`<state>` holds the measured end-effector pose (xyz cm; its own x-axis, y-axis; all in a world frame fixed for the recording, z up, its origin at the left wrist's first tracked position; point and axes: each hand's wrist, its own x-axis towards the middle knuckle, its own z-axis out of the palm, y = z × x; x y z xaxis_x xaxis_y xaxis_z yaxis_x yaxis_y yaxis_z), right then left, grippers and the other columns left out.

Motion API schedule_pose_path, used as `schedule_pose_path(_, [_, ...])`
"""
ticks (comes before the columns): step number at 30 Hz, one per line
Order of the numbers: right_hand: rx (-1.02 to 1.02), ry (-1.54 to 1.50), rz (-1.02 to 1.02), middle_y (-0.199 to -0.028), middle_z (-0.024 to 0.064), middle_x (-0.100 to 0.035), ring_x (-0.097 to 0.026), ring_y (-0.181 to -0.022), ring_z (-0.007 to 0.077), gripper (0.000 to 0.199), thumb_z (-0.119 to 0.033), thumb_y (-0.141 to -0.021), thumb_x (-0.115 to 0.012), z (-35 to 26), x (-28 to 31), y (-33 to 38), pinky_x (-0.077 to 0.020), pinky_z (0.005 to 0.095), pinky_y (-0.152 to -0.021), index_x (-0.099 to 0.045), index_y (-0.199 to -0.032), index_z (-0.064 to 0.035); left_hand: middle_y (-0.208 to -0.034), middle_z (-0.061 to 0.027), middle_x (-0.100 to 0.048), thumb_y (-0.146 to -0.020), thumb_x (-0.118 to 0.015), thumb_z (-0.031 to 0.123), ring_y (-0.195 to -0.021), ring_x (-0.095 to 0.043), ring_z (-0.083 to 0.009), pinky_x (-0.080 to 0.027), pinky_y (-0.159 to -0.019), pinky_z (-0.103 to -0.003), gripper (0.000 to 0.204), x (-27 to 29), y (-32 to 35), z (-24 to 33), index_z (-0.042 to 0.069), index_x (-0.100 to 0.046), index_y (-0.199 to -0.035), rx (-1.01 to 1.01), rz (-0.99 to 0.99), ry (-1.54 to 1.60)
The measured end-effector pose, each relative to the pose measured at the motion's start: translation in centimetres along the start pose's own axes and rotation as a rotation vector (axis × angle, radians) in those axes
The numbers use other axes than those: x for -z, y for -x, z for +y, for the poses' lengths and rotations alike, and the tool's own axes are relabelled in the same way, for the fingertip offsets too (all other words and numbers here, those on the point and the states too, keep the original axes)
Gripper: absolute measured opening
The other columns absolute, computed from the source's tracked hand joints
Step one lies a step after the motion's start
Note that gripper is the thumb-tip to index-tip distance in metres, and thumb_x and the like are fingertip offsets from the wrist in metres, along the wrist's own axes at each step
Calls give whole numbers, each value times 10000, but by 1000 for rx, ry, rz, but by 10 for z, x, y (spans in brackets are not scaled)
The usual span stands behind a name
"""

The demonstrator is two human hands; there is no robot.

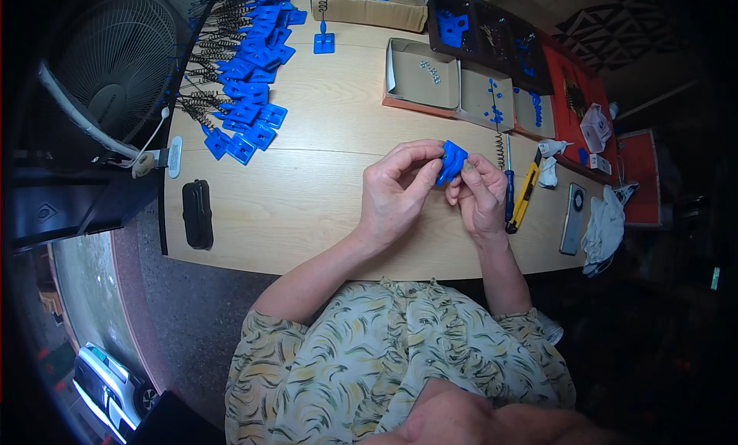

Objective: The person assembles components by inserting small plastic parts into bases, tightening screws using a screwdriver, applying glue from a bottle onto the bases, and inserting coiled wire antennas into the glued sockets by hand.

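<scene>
Above the middle of the table, a small blue plastic part [452, 162] is held between both hands. My left hand [396, 187] pinches its left side between thumb and fingers. On its right side, the fingertips of my right hand [483, 193] are closed on it. What lies beneath my fingers is hidden. Just right of my right hand lie a blue-handled screwdriver [509, 195] and a yellow utility knife [525, 195]. A dark coil spring [500, 149] stands out beside them.
Many blue clips with springs [246, 99] are heaped at the far left, and a single one [324, 43] lies nearby. Shallow cardboard boxes [419, 103] of small parts and a dark tray [492, 41] stand back right. A black case [197, 214], phone [573, 218] and white cloth [605, 226] lie near the edges.
</scene>
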<state>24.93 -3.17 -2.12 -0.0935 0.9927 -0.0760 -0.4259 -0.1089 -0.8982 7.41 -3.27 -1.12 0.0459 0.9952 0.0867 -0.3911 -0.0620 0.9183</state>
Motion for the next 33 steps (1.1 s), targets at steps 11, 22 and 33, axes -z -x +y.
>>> schedule_pose_path(11, [-2, -5, -1, -794, 54, -654, -607, -652, 99, 165, -157, -1016, -637, 1, 2, -1, -510, 243, -570, -648, -1025, 8, -1205, -120, -649, -933, -684, -34, -1040, -693, -179, -587, -924, -294, 214, -1, -1, -3, -63, -676, -1144, 23, -13, 65])
schedule_pose_path(22, [29, 86, 23, -810, 59, -660, -604, -658, 99, 174, -157, -1018, -636, -1, 0, 2, -502, 242, -573, -652, -1022, 16, -1114, -118, -735, -950, -721, 74, -960, -685, -137, -564, -864, -276, 254, 2, 0, -9, -29, -727, -1182, 132, 37, 81])
schedule_pose_path(33, [-40, 102, -31, -809, 67, -661, -625, -635, 116, 185, -165, -1014, -644, -6, -4, 1, -521, 248, -555, -639, -1043, 18, -1039, -79, -744, -967, -719, 118, -925, -664, -108, -548, -848, -259, 263, 2, -3, -9, -19, -724, -1192, 351, 79, 179])
